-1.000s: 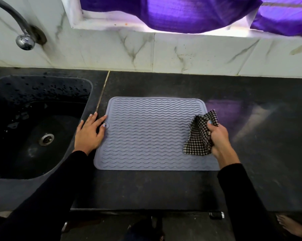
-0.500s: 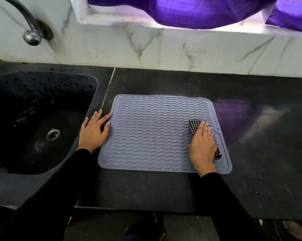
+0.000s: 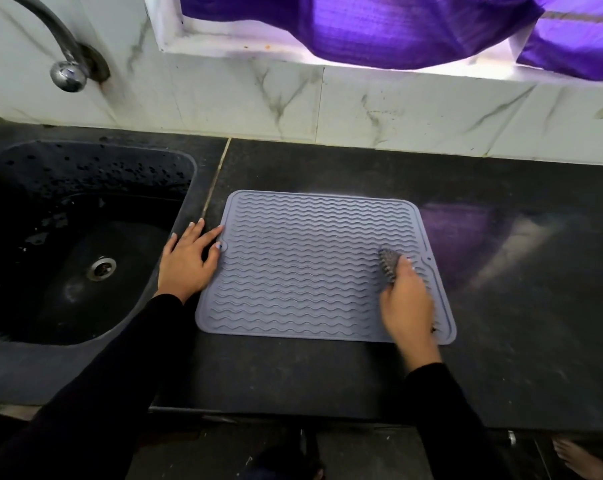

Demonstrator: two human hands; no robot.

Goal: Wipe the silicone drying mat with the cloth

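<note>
Silicone drying mat (image 3: 314, 268) lies flat on the dark counter (image 3: 522, 306) just right of the sink (image 3: 68, 244), nearly square, its wavy ridges running left to right and its left edge slanting so the near corner sits closer to the sink. Above the sink's far left corner hangs the tap (image 3: 64, 69).

At the mat's left edge the left hand (image 3: 187, 261) rests flat, fingers straight and spread, fingertips touching the rim by a small round mark, holding nothing. Its spot matches the earlier frames.

Toward the right side of the mat, the right hand (image 3: 405, 299) presses down on the checked cloth (image 3: 387, 263), fingers curved over it. A second ago that hand held the cloth bunched and lifted at the mat's right edge; half a second ago it lay flat on it further right, so it has slid leftward.

Most of the cloth is hidden under the hand and the visible bit is blurred. Purple curtain (image 3: 397, 26) is cut off at the top, and a bare foot (image 3: 584, 459) at the lower right corner.
</note>
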